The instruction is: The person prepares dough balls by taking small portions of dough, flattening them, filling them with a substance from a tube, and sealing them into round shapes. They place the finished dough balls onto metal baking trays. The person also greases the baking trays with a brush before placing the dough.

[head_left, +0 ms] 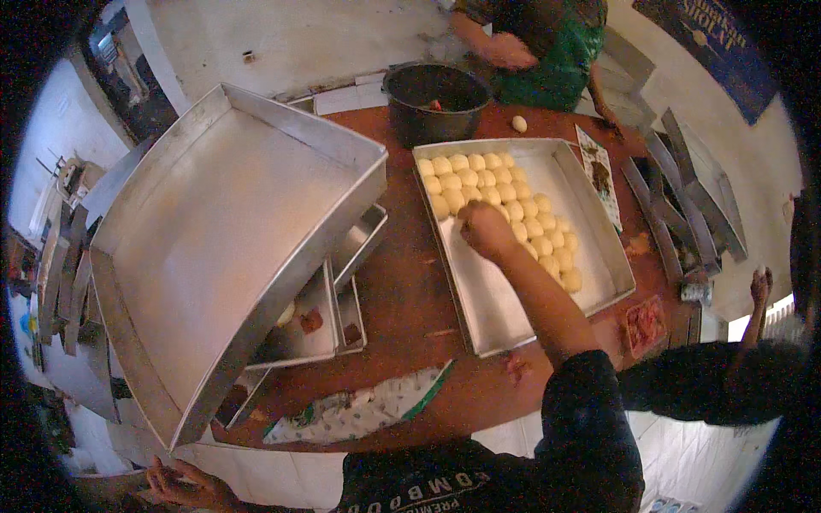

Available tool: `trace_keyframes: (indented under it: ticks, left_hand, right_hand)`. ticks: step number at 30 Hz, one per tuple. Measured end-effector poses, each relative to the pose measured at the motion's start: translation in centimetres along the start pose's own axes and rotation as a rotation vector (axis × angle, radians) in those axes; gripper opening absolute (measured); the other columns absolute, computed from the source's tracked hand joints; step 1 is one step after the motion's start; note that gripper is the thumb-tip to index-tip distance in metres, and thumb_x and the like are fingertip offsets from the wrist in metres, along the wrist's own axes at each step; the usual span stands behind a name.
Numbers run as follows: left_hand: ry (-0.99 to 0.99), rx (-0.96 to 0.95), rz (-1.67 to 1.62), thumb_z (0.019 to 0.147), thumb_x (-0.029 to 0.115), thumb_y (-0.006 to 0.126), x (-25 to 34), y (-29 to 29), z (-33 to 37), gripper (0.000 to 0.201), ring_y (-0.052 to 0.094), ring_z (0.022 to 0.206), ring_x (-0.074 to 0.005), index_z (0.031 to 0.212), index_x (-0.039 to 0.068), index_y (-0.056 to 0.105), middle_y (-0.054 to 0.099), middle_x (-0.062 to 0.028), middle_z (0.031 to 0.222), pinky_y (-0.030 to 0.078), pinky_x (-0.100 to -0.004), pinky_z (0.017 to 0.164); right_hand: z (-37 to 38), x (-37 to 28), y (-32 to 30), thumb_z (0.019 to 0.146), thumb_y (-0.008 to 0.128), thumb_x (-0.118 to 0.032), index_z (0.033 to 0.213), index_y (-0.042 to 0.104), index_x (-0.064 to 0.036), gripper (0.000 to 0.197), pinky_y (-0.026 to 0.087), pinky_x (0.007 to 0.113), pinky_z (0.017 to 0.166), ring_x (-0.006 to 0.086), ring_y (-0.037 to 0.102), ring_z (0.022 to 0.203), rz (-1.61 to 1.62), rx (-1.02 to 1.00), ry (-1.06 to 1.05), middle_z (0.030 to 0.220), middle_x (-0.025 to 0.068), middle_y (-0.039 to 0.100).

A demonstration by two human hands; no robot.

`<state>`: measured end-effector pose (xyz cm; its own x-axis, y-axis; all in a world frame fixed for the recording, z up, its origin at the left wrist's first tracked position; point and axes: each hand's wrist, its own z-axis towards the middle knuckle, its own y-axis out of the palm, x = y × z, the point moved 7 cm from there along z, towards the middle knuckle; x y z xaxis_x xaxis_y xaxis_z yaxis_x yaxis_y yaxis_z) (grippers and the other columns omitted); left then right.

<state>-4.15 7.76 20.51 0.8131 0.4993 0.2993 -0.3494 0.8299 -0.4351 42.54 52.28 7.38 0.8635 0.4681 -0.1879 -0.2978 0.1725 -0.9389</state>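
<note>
A head-worn fisheye camera looks down at close range (straight edges bowing) on a red-brown worktable (402,265) at mid-frame.

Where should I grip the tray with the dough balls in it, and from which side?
Probably take the tray by the near halves of its left and right walls, coming from the near side: the upright walls offer an edge, and they are bare inside there, while dough balls crowd the far left.

A black shirt (522,474) with a short, loose right sleeve (588,410) carries pale block lettering (436,496) printed across its front.
</note>
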Motion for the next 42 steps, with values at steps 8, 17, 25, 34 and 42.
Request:
trace_keyframes:
  ticks: [8,17,25,34,42]
  left_hand:
    - [0.026,-0.62,-0.869,0.083,0.014,0.05,4.6,2.4,-4.5,0.015,0.049,0.075,-0.0223,0.093,0.002,0.053,0.054,-0.0103,0.08,0.039,-0.0352,0.073]
    - [-0.085,-1.926,-1.104,0.082,0.019,0.059,12.8,4.4,-12.1,0.038,0.053,0.106,-0.0291,0.113,-0.001,0.051,0.05,-0.0204,0.118,0.042,-0.0412,0.09]
    - [-0.295,-1.689,-1.271,0.086,0.008,0.051,5.8,6.6,-13.4,0.02,0.055,0.077,-0.0143,0.103,-0.001,0.054,0.054,-0.0096,0.098,0.046,-0.0245,0.065]
    - [-0.707,-1.8,-1.145,0.09,0.023,0.05,4.1,6.8,-18.4,0.028,0.056,0.08,-0.0124,0.107,0.002,0.054,0.058,-0.0074,0.099,0.046,-0.0253,0.07]
    - [-0.495,-1.873,-1.249,0.089,0.02,0.053,9.4,3.0,-15.7,0.026,0.057,0.09,-0.014,0.11,0.004,0.053,0.061,-0.0064,0.097,0.045,-0.0296,0.082]
  right_hand:
    - [-8.0,-20.1,-19.4,0.067,0.063,-0.008,0.105,0.049,-0.0054,0.041,0.046,0.042,0.072,0.0346,0.053,0.087,0.283,0.233,-0.201,0.09,0.0156,0.053]
    - [-20.2,-30.3,-7.8,0.081,0.06,-0.016,0.097,0.057,-0.0017,0.022,0.047,0.035,0.078,0.0263,0.059,0.087,1.225,-0.285,-0.076,0.092,0.0135,0.06]
    - [-31.5,-6.4,-5.2,0.074,0.065,-0.009,0.099,0.062,-0.0029,0.026,0.049,0.035,0.071,0.0274,0.062,0.08,0.158,0.456,0.78,0.092,0.0155,0.065]
    - [-30.8,-1.8,-4.6,0.088,0.057,-0.025,0.1,0.06,0.0016,0.029,0.047,0.028,0.066,0.0152,0.059,0.076,0.864,0.611,0.943,0.087,0.0078,0.063]
    - [-8.9,-25.2,-17.9,0.081,0.058,-0.003,0.088,0.063,0.0018,0.01,0.046,0.025,0.065,0.0147,0.059,0.074,0.865,0.221,0.112,0.079,0.0058,0.061]
